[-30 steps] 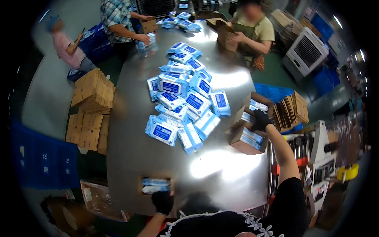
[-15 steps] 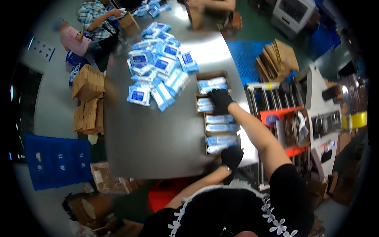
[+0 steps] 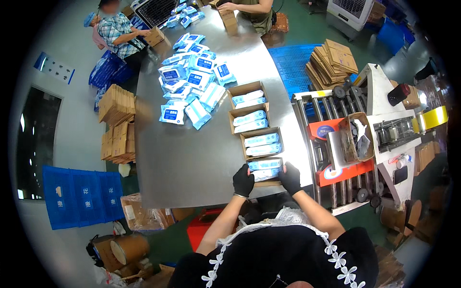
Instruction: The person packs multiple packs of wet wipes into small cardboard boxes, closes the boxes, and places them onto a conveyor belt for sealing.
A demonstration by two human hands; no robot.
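Observation:
Several open cardboard boxes stand in a row on the steel table [image 3: 192,168], each holding packs of wipes on edge. My left hand [image 3: 243,180] and my right hand [image 3: 290,178], in black gloves with bare fingertips, grip the nearest cardboard box [image 3: 268,183] from its two sides. White and light-blue wipe packs [image 3: 265,164] fill that box. Beyond it stand a second box with wipe packs [image 3: 262,144], a third box [image 3: 232,124] and the farthest box [image 3: 245,88]. A loose heap of wipe packs [image 3: 199,79] lies at the far left of the row.
A roller machine [image 3: 336,144] with yellow tape [image 3: 434,118] stands to the right of the table. Flattened cartons [image 3: 336,60] lie on a blue pallet [image 3: 290,65]. Folded cartons [image 3: 116,103] are stacked at left. Two people and a co-worker's arms [image 3: 252,7] are at the far end.
My right hand has come back from the far boxes to the nearest box, opposite my left hand. The boxes now stand skewed and more separated. The view has shifted slightly.

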